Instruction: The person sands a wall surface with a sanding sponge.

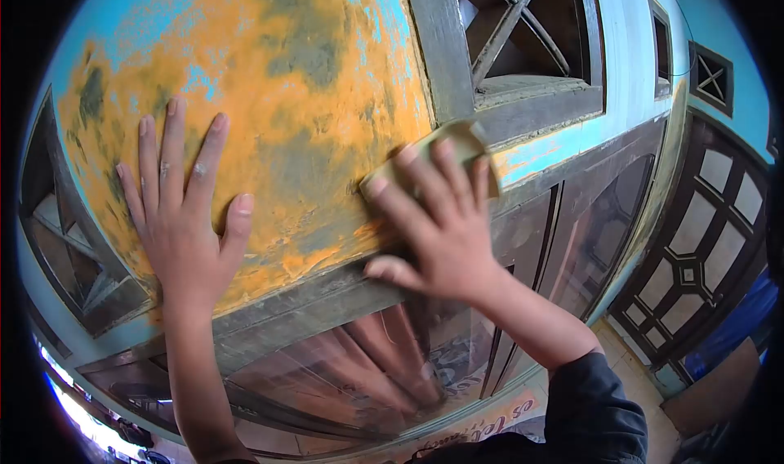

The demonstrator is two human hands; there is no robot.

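Observation:
My left hand (pixel 192 235) lies flat on the wall (pixel 302 137), fingers spread, with pale dust on some of them. The wall is patchy with orange, grey and bright blue paint. Under the fingers of my right hand (pixel 453 239) is a beige sheet that looks like sandpaper (pixel 466 140), pressed to the wall beside the corner of a wooden window frame. The thumb sticks out to the left, near the wooden beam below. The right hand is slightly blurred, and part of the sheet is hidden beneath it.
A dusty wooden vent frame (pixel 535 109) with crossed bars is at upper right, another vent (pixel 69 227) at far left. Below the wall runs a wooden beam (pixel 286 317) above glass panes (pixel 343 374). A dark panelled door (pixel 694 235) stands at right.

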